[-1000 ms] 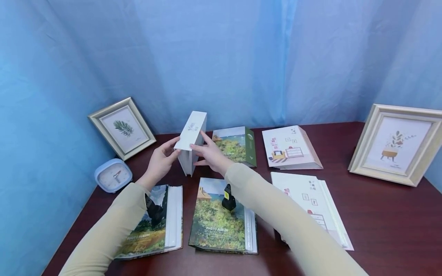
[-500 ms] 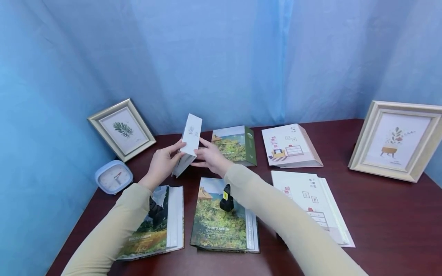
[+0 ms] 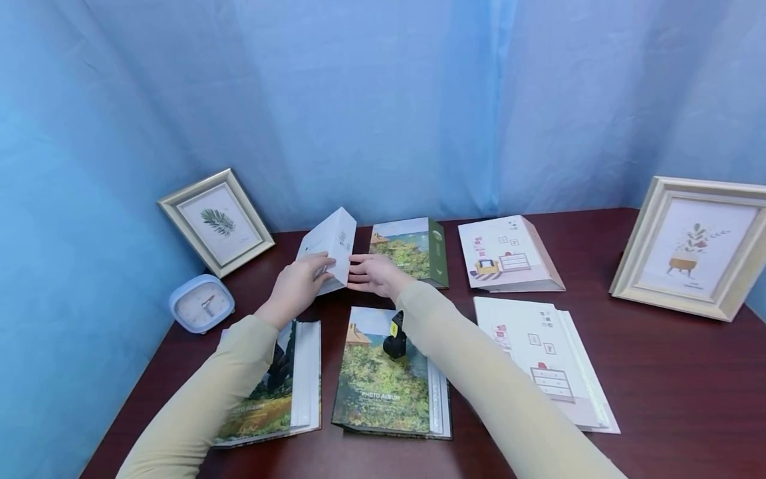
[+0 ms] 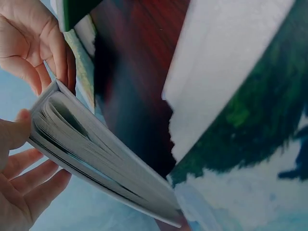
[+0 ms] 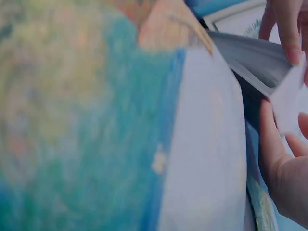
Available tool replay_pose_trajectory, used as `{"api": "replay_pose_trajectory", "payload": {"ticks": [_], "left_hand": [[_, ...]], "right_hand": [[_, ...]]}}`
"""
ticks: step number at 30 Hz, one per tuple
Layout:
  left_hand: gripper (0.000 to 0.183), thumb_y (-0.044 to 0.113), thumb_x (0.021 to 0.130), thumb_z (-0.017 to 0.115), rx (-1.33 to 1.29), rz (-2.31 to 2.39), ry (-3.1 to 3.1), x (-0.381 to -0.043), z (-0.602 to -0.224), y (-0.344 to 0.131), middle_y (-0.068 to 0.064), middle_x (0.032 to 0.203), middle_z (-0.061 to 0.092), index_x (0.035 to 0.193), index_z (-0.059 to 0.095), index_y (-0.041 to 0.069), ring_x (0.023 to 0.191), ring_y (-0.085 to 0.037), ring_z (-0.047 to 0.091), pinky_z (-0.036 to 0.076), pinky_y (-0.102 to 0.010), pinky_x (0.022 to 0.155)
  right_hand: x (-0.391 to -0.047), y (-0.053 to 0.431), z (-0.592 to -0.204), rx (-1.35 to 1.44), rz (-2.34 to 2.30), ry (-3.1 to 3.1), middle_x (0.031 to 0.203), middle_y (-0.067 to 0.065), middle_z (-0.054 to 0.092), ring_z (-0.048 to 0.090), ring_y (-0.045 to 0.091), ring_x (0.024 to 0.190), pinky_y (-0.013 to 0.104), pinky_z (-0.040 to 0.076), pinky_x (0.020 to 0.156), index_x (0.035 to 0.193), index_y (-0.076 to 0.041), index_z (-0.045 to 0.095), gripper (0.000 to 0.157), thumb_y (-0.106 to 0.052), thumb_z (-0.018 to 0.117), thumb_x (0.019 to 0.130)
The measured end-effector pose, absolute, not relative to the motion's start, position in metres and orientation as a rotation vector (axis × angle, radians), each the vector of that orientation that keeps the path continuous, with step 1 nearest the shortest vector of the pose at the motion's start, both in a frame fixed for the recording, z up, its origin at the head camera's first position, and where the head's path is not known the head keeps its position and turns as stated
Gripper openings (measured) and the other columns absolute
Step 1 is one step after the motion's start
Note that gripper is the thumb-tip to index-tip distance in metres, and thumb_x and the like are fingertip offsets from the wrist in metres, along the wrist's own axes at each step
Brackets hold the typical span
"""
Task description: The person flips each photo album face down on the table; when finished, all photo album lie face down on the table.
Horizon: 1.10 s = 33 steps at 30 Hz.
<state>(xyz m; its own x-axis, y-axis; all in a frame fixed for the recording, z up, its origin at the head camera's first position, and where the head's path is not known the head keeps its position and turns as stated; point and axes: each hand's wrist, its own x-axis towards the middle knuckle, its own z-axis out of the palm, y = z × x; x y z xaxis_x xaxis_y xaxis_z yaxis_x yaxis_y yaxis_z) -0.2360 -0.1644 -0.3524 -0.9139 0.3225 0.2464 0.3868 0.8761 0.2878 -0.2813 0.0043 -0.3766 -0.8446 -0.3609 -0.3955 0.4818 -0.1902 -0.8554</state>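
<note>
A white photo album (image 3: 324, 239) is held tilted above the back left of the table, its spine facing right. My left hand (image 3: 297, 287) grips its near edge, thumb on one side and fingers on the other; in the left wrist view the left fingers (image 4: 43, 180) lie against the cover and the album's page edges (image 4: 91, 139) show. My right hand (image 3: 378, 274) touches the spine with fairly straight fingers. Beside it lies an album with a green spine (image 3: 407, 249). Nearer me are a landscape photo album (image 3: 383, 379) and a dark landscape album (image 3: 269, 399), partly hidden by the left sleeve.
A blue clock (image 3: 201, 304) and a framed leaf print (image 3: 218, 223) stand at the left. Two white illustrated albums (image 3: 509, 256) lie to the right, the nearer partly covered by the right sleeve. A framed plant print (image 3: 688, 249) stands far right. A blue curtain (image 3: 389, 113) hangs behind the table.
The white album has gone from upright, spine up, to tilted over leftward, its front cover now showing. My left hand has shifted along its near edge; the right hand has moved slightly right and down.
</note>
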Motion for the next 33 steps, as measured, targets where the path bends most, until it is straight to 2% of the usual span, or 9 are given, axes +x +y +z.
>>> {"api": "replay_pose_trajectory", "payload": {"ticks": [6, 15, 23, 33], "left_hand": [[0.031, 0.015, 0.090, 0.064, -0.613, -0.419, -2.843, -0.237, -0.358, -0.161, -0.016, 0.130, 0.059, 0.120, 0.065, 0.006, 0.113, -0.029, 0.061, 0.052, -0.042, 0.089], [0.026, 0.013, 0.090, 0.065, -0.645, -0.322, -2.850, -0.242, -0.368, -0.159, -0.015, 0.123, 0.062, 0.115, 0.068, 0.006, 0.109, -0.028, 0.062, 0.052, -0.041, 0.088], [0.024, 0.008, 0.093, 0.059, -0.560, -0.251, -2.932, -0.248, -0.371, -0.156, -0.012, 0.115, 0.067, 0.116, 0.067, 0.004, 0.106, -0.026, 0.064, 0.052, -0.040, 0.088], [0.023, 0.008, 0.093, 0.058, -0.531, -0.254, -2.957, -0.254, -0.369, -0.156, -0.013, 0.112, 0.068, 0.114, 0.068, 0.004, 0.104, -0.026, 0.064, 0.052, -0.040, 0.086]], "right_hand": [[-0.284, 0.003, -0.383, 0.208, -2.056, 1.501, 0.142, 0.019, 0.044, 0.047, 0.034, 0.128, 0.041, 0.043, 0.103, 0.145, -0.004, 0.035, 0.048, 0.003, 0.040, 0.098], [-0.283, -0.002, -0.387, 0.193, -2.037, 1.454, 0.143, 0.021, 0.041, 0.043, 0.035, 0.130, 0.047, 0.038, 0.106, 0.149, -0.010, 0.028, 0.053, 0.005, 0.034, 0.098], [-0.281, -0.003, -0.390, 0.169, -2.028, 1.458, 0.150, 0.021, 0.031, 0.036, 0.036, 0.135, 0.049, 0.032, 0.110, 0.153, -0.013, 0.015, 0.060, 0.004, 0.035, 0.099], [-0.277, 0.003, -0.388, 0.189, -2.079, 1.465, 0.148, 0.021, 0.034, 0.038, 0.034, 0.135, 0.045, 0.035, 0.109, 0.151, -0.008, 0.020, 0.057, 0.002, 0.039, 0.099]]}}
